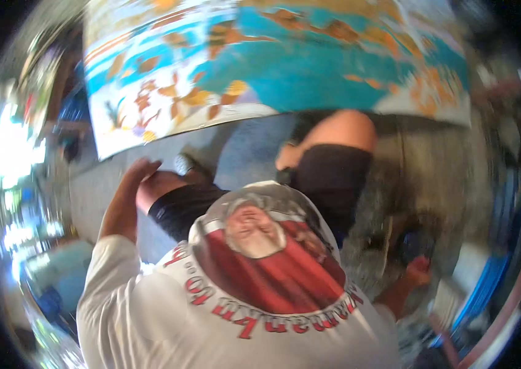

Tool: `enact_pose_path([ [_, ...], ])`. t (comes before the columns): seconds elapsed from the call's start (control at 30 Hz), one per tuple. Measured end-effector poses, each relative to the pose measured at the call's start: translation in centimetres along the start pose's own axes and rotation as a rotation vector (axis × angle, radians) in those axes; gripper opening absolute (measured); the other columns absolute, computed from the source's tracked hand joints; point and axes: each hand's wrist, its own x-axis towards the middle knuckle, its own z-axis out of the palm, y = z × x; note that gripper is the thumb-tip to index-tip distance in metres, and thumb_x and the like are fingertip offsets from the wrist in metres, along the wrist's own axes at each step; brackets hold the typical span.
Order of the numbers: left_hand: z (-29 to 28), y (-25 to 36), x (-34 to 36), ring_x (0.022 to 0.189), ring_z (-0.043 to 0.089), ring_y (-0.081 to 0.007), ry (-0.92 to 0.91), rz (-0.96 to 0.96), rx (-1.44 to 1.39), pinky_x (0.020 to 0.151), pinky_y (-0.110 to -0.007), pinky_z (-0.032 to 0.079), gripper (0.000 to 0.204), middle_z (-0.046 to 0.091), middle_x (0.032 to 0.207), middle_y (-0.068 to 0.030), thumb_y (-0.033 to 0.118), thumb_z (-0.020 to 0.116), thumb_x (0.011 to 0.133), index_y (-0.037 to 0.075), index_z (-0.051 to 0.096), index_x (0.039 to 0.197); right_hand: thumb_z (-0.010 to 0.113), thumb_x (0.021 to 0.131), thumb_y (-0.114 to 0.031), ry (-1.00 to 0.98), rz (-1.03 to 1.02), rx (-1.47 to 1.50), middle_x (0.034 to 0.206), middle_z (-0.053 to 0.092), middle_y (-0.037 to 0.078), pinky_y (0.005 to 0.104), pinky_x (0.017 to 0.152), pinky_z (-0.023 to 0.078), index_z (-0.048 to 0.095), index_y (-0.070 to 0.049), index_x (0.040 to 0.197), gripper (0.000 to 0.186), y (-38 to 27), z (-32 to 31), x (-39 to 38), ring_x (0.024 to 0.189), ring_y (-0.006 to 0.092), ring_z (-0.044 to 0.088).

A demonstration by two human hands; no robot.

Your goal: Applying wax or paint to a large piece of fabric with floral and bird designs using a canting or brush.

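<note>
My left hand lies at my left knee with its fingers stretched out and nothing visible in it. Off to my right side, low down, my right hand is reaching beside a dark round thing. That hand is smeared by motion, so its fingers and anything in them cannot be made out. The dark round thing sits close to the edge of a brown box-like shape. Ahead of my knees stands a table with a teal and white covering patterned with orange and brown leaves; neither hand touches it.
Grey concrete floor shows under and around the table. Blue and white flat pieces stand at the far right. A pale rounded container is at the left, blurred. Bright light comes from the left edge.
</note>
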Motion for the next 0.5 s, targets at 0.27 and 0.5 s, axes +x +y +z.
enact_pose_path([
  [0.27,-0.7,0.8,-1.7,0.096,0.069,-0.0446,0.251,0.217,-0.194,0.087,-0.053,0.054,0.06,0.072,0.096,-0.0277,0.056,0.063,0.094,-0.003,0.076,0.087,0.05,0.103,-0.026,-0.469,-0.07,-0.117,0.086,0.055,0.009,0.0366,0.069,0.048,0.055,-0.002,0.097,0.026,14.0,32.0,-3.6,0.074,0.0218,0.054],
  [0.5,1.1,-1.5,0.7,0.089,0.073,-0.0315,-0.08,0.241,-0.69,0.077,-0.047,0.058,0.072,0.074,0.09,-0.0223,0.066,0.061,0.093,-0.003,0.075,0.08,0.062,0.095,-0.015,-1.204,0.609,-0.086,0.079,0.044,0.003,0.0298,0.067,0.039,0.054,-0.001,0.097,0.017,39.0,55.3,-17.5,0.072,0.0156,0.044],
])
